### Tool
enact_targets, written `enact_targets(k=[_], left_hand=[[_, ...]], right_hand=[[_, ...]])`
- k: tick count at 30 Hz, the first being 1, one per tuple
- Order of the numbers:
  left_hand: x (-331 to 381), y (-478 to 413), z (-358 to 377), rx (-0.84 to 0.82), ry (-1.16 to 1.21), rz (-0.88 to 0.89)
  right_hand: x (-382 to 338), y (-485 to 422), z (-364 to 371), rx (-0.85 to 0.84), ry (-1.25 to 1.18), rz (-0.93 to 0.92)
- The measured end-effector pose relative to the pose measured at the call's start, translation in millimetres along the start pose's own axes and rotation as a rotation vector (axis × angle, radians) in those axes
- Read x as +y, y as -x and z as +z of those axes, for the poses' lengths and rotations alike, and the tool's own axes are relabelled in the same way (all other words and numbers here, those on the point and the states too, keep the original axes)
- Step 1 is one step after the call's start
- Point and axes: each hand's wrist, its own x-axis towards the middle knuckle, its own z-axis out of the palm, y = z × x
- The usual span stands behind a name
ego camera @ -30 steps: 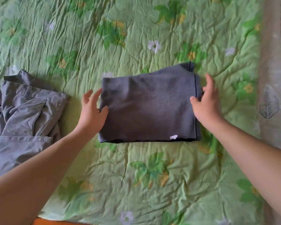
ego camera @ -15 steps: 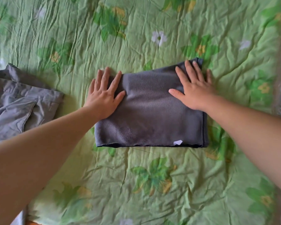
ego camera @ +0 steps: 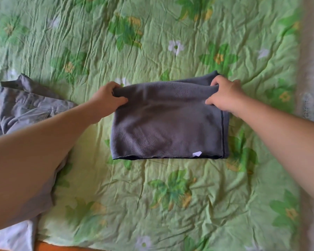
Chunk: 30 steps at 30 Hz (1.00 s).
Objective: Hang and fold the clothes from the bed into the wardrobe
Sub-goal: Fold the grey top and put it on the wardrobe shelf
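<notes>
The folded grey fleece garment (ego camera: 168, 124) (soft, limp, light) is gripped at its far corners by the left hand (ego camera: 105, 98) and right hand (ego camera: 225, 96), fingers curled round the edge.

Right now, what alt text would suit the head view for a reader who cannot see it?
The left hand and right hand grip the far corners of a folded dark grey fleece on a green floral sheet. A lighter grey garment lies crumpled to the left.
</notes>
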Motion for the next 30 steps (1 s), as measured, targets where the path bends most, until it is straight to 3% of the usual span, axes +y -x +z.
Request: enact_targets(k=[4, 7, 18, 26, 30], left_hand=[[4, 20, -1, -0.007, 0.121, -0.065], [8, 31, -3, 0.054, 0.155, -0.019], [10, 105, -47, 0.097, 0.196, 0.189], [48, 208, -124, -0.006, 0.299, 0.267], [83, 262, -168, -0.045, 0.316, 0.389]], right_hand=[[7, 16, -3, -0.036, -0.412, 0.066], [11, 33, -5, -0.009, -0.538, 0.095], [21, 123, -34, 0.079, -0.494, 0.096], [1, 262, -115, 0.201, -0.518, 0.038], [-2, 345, -157, 0.257, -0.571, 0.062]])
